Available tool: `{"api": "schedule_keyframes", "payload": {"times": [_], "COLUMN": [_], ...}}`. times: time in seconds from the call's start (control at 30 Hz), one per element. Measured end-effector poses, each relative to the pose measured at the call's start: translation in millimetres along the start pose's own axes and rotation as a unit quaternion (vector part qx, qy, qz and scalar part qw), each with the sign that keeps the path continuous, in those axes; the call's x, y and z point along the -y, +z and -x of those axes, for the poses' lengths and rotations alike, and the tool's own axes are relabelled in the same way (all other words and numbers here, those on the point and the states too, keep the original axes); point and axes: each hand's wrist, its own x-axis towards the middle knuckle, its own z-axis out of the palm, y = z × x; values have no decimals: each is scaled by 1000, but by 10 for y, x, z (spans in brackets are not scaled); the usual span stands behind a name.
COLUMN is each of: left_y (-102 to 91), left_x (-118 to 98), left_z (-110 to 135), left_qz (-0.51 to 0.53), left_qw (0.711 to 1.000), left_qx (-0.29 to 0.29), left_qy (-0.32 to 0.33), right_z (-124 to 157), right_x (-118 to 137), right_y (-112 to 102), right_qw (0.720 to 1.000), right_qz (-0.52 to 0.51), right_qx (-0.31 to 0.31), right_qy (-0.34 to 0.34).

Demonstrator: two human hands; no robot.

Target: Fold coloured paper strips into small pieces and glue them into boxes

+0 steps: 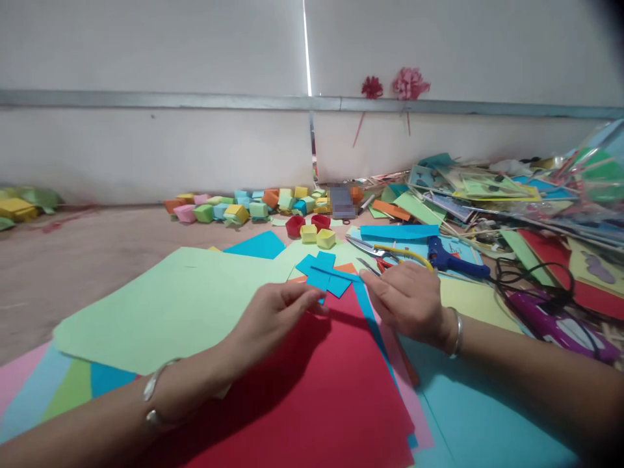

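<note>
A bright blue paper cutout [322, 276], roughly cross-shaped with flaps, is over the red sheet in front of me. Across it runs a thin blue paper strip [336, 273]. My left hand [277, 315] pinches the cutout's near edge between thumb and fingers. To the right, my right hand [409, 299] is closed, its fingertips at the strip's right end; the exact grip is partly hidden. Just beyond that hand lie scissors [363, 247] with open blades. Red handles [383, 264] show beside its knuckles.
Coloured sheets, including a red sheet [312, 390] and a pale green sheet [160, 312], spread below my hands. Small paper boxes [236, 213] line the wall. A blue glue gun [453, 259], a black cable [526, 286] and a purple tool [556, 325] lie right, near piled craft scraps.
</note>
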Motion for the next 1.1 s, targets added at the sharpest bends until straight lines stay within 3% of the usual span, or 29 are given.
{"api": "schedule_keyframes", "payload": {"times": [0.03,0.07,0.1,0.13,0.23,0.27,0.33,0.37,0.43,0.5,0.6,0.67,0.73,0.8,0.83,0.93,0.97,1.03,1.1], "left_y": [56,116,173,222,286,283,256,237,201,173,167,194,229,244,237,171,146,114,107], "left_x": [-25,-38,-35,-21,50,66,67,52,5,-42,-67,-55,-41,-39,-45,-75,-86,-102,-110], "left_z": [35,72,107,136,178,179,175,172,163,151,138,147,164,173,172,159,157,162,176], "left_qz": [148,279,373,420,440,432,413,398,364,336,321,353,421,484,493,416,377,326,319], "left_qw": [985,946,902,876,869,875,886,893,908,923,934,920,885,849,845,887,902,910,900], "left_qx": [63,102,131,134,92,82,78,79,79,68,40,39,66,89,90,88,108,175,226], "left_qy": [-67,-128,-174,-197,-207,-203,-197,-197,-193,-175,-150,-167,-187,-191,-188,-178,-179,-185,-190], "right_z": [-11,-20,-28,-34,-41,-43,-54,-63,-89,-114,-133,-126,-110,-96,-94,-108,-116,-127,-124], "right_x": [34,78,127,180,321,357,408,424,444,457,494,532,564,568,555,467,432,372,340], "right_y": [-11,-21,-31,-39,-55,-59,-68,-73,-82,-85,-85,-87,-92,-97,-100,-106,-106,-99,-82], "right_qw": [1000,999,998,997,991,988,960,928,835,736,611,562,530,522,540,647,671,671,628], "right_qz": [-3,-10,-19,-30,-91,-131,-243,-300,-390,-462,-555,-578,-592,-599,-595,-547,-536,-552,-599], "right_qx": [5,11,20,33,65,74,110,140,206,260,316,330,336,336,326,250,225,190,182], "right_qy": [-16,-35,-54,-70,-71,-41,83,169,328,420,468,491,506,505,499,469,459,456,463]}}
